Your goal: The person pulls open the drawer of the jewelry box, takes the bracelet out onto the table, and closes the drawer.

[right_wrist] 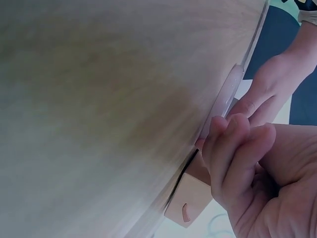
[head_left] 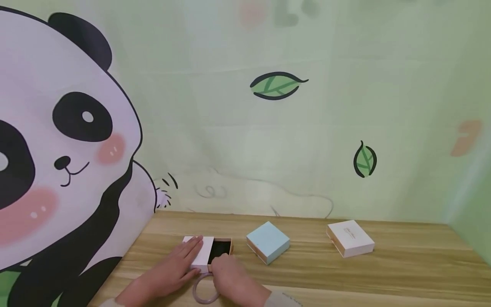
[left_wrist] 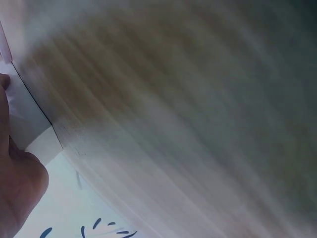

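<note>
A white box [head_left: 205,254] has its drawer [head_left: 231,244] slid partly out to the right, showing a black inside. My left hand [head_left: 168,273] grips its sleeve, fingers across the top and thumb at the near side; the left wrist view shows this hand [left_wrist: 22,188] against the box [left_wrist: 27,111]. At the drawer's near side is my right hand [head_left: 235,279], fingers curled, pinching its edge. In the right wrist view the curled fingers [right_wrist: 237,158] hide the contact, and a small tab [right_wrist: 185,212] shows on the drawer's end. A pale ring [head_left: 196,291] lies in front of the box.
On the wooden table [head_left: 307,273], a light blue box [head_left: 268,239] stands right of the hands, with another white box [head_left: 350,238] farther right. Behind the table hangs a green backdrop [head_left: 215,140] printed with a panda and leaves.
</note>
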